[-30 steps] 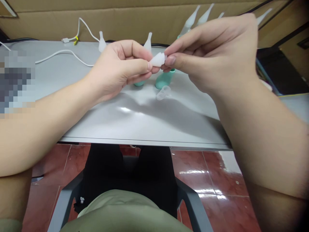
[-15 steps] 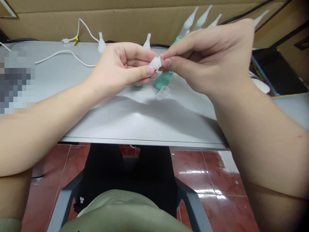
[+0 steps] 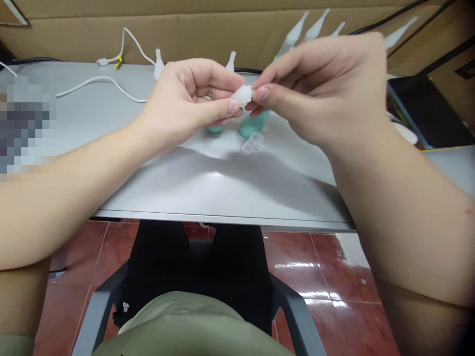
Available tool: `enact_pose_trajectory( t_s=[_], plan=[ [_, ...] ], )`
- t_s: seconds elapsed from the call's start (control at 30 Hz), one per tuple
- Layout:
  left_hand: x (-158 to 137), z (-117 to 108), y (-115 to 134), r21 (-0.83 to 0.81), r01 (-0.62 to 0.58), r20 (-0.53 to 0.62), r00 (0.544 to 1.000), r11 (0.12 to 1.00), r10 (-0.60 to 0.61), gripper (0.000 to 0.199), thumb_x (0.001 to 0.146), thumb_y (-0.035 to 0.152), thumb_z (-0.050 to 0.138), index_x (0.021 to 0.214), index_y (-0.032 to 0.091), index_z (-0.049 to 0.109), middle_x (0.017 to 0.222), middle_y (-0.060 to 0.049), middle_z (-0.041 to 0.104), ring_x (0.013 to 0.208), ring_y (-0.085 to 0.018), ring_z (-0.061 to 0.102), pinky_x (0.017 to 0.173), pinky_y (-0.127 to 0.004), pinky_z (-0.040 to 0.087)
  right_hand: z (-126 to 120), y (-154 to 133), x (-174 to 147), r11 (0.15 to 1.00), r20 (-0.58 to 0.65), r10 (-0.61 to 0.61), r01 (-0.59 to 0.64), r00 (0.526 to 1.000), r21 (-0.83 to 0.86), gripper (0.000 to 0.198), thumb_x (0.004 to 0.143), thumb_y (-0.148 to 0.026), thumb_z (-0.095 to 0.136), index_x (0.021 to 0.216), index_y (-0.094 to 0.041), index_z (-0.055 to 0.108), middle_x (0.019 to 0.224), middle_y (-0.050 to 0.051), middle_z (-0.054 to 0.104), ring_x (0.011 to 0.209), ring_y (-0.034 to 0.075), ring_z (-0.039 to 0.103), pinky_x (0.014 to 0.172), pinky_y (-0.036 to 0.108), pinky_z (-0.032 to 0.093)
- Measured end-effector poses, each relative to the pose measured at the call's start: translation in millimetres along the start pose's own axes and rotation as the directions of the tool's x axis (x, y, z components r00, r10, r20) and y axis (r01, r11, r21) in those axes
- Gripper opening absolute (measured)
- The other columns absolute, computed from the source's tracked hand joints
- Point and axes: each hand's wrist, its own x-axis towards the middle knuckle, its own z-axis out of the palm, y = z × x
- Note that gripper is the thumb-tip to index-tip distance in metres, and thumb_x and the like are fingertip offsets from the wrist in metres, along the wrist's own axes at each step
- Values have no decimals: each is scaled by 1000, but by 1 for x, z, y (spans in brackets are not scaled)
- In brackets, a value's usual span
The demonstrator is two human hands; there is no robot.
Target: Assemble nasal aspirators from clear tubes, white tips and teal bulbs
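My left hand (image 3: 202, 96) pinches a white soft nozzle tip (image 3: 243, 96) between thumb and fingers, its wide end facing right. At that end the fingertips of my right hand (image 3: 315, 89) are closed on a small clear plastic piece (image 3: 253, 94), mostly covered by them. Whether it sits inside the nozzle tip or only touches it, I cannot tell. Below the hands a clear plastic connector (image 3: 252, 143) lies on the grey table. Just behind it is a teal squeeze bulb (image 3: 254, 123), partly hidden by my right hand. Another teal bulb (image 3: 215, 129) shows under my left hand.
White nozzle tips (image 3: 159, 64) stand along the back, several of them (image 3: 297, 28) behind my right hand. A white cable (image 3: 102, 79) runs over the grey table (image 3: 208, 193) at left. At right lies a dark flat device (image 3: 426, 111). Cardboard (image 3: 148, 37) walls the back.
My right fingertips have drawn slightly right from the nozzle tip, so more of the clear piece shows between them. The whole view has shifted a little.
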Motion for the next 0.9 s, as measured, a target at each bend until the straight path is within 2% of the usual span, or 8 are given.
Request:
enact_pose_trajectory(
  t_s=[0.1,0.23,0.3,0.4,0.5,0.67,0.9],
  plan=[
    [0,2,3,-7,19,-5,1000,1000,-19,20,115,4,78,124,20,86,131,-13,101,123,-27,101,106,-38,84,0,1,-2,995,-17,-58,57,998,-79,34,102,-62,104,97,-30,94,98,1,90,88,20,83,81,39,65],
    [0,3,5,9,94,-20,995,996,-94,19,114,7,83,125,23,87,130,-7,101,123,-24,100,109,-37,83,1,0,-4,993,3,-115,115,993,-35,23,104,-47,103,96,-28,92,101,0,91,90,16,84,82,34,64],
    [0,2,2,-57,74,3,997,996,-74,17,111,8,84,121,22,88,128,-7,101,123,-26,99,111,-40,83,1,-1,-4,994,11,-113,113,994,-12,22,103,-43,104,96,-27,92,98,0,90,89,15,84,81,33,63],
    [1,-2,-11,-195,-21,31,999,981,28,13,103,16,96,113,21,90,120,-6,101,119,-29,100,107,-42,84,0,-2,-2,997,23,-52,51,998,56,33,98,-52,110,94,-24,93,96,-1,90,88,16,85,81,32,66],
    [3,-5,-23,-263,-72,43,995,962,87,20,96,22,107,112,22,96,115,-3,100,114,-30,100,102,-42,84,-2,0,1,983,81,25,-39,996,182,40,88,-54,118,91,-23,93,95,-1,90,88,16,87,85,32,74],
    [4,-7,-27,-264,-114,78,987,958,140,16,96,18,108,108,25,100,113,-3,100,113,-30,100,102,-44,84,-5,5,4,951,171,56,-104,984,292,35,81,-45,124,89,-27,95,91,-1,90,83,15,87,84,29,76],
    [3,-8,-22,-263,-142,68,984,954,165,18,92,11,107,104,24,103,107,-1,100,106,-27,101,97,-39,85,-6,3,4,934,201,81,-145,976,328,38,78,-46,126,88,-27,95,90,-1,89,83,15,86,86,31,77]
  ],
)
